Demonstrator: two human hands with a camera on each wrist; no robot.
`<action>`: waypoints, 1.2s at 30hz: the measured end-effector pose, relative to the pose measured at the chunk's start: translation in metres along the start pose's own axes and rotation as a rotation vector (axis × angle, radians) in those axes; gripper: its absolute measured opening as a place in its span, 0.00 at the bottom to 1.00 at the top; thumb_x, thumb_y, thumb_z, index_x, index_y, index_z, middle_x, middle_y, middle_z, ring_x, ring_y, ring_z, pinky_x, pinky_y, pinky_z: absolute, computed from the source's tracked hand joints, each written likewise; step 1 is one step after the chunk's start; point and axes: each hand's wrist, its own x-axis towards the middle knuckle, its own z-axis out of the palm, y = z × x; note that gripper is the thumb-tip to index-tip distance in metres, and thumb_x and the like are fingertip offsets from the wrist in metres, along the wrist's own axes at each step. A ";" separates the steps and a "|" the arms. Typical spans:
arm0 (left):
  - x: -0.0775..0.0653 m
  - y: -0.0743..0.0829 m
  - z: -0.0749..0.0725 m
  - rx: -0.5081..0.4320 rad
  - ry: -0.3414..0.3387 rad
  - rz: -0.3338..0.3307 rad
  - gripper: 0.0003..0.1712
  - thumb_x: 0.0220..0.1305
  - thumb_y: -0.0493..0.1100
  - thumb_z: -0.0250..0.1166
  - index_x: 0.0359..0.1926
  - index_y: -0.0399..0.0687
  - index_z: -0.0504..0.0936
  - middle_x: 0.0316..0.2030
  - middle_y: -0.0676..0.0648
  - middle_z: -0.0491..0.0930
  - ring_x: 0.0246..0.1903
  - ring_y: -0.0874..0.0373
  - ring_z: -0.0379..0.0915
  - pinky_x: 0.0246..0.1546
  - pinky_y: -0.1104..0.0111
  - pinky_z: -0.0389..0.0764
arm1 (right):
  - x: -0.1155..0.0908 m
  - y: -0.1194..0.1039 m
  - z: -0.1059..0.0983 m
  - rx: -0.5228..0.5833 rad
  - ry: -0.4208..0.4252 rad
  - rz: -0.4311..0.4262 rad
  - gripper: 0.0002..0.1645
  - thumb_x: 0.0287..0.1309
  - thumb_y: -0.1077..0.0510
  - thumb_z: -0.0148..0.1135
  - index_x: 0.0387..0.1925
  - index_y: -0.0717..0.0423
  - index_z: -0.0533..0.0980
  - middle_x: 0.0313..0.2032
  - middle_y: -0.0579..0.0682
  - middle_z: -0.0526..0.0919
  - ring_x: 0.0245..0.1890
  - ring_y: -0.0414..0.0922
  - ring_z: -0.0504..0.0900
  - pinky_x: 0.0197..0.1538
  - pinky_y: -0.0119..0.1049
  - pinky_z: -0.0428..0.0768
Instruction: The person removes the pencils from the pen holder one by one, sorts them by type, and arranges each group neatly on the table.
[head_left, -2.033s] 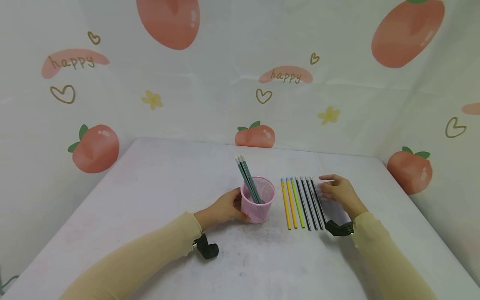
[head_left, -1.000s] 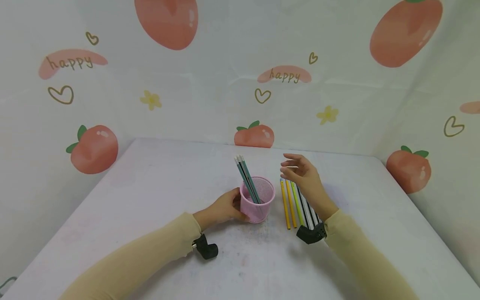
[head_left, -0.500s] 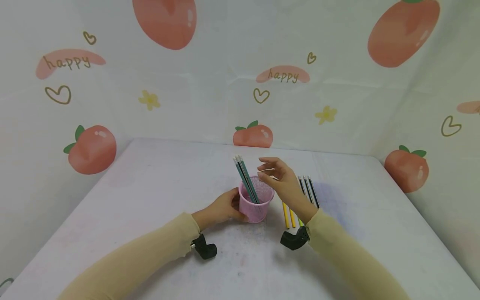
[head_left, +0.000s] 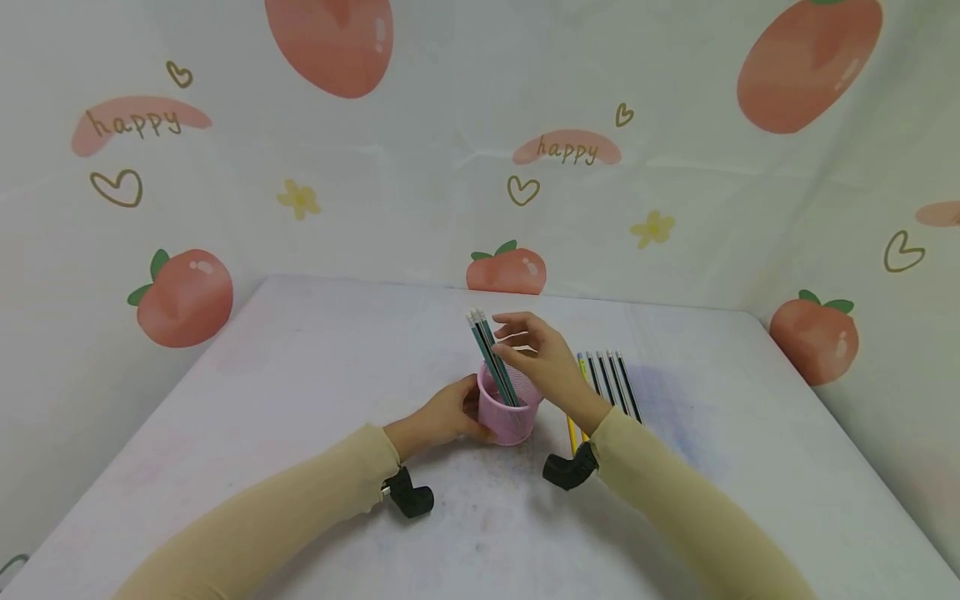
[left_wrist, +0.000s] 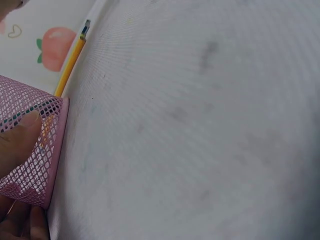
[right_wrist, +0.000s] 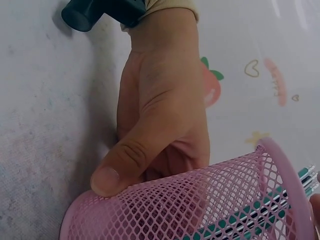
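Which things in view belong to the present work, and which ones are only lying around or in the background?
Likely part of the work:
pink mesh cup, held in the left grip
teal pencils leaning inside it, near the right grip
row of pencils beside it

Apparently not:
patterned backdrop
thin cord at far left

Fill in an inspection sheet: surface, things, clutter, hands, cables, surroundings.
Surface: white table, faint smudges.
Things: pink cup, upright, green pencils leaning inside; yellow pencils and dark pencils on the table to its right, partly hidden.
Clutter: nothing seen.
Left hand: holds the cup.
Right hand: at the green pencils; contact unclear.
Cables: apparent cord at the head view's lower-left edge.
Surroundings: backdrop printed with fruit, hearts, flowers, "happy".
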 end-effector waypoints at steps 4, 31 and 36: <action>0.000 0.000 0.000 0.001 -0.003 -0.021 0.50 0.46 0.33 0.75 0.69 0.38 0.60 0.63 0.41 0.71 0.64 0.47 0.67 0.67 0.54 0.65 | 0.004 0.000 0.001 -0.039 -0.002 0.015 0.23 0.62 0.60 0.63 0.59 0.53 0.73 0.47 0.54 0.79 0.48 0.49 0.81 0.57 0.45 0.79; 0.001 0.001 0.001 -0.007 -0.007 -0.041 0.50 0.47 0.34 0.75 0.70 0.37 0.59 0.64 0.39 0.70 0.65 0.47 0.66 0.67 0.54 0.65 | 0.006 -0.008 0.009 -0.322 -0.098 0.078 0.15 0.56 0.63 0.67 0.46 0.54 0.81 0.36 0.51 0.76 0.37 0.44 0.80 0.40 0.33 0.81; 0.001 0.001 0.001 0.006 -0.005 -0.037 0.50 0.47 0.34 0.76 0.70 0.36 0.59 0.63 0.39 0.71 0.64 0.47 0.67 0.67 0.54 0.66 | 0.008 -0.008 0.008 -0.348 -0.123 0.086 0.13 0.56 0.62 0.67 0.44 0.55 0.82 0.37 0.50 0.77 0.38 0.44 0.79 0.42 0.34 0.81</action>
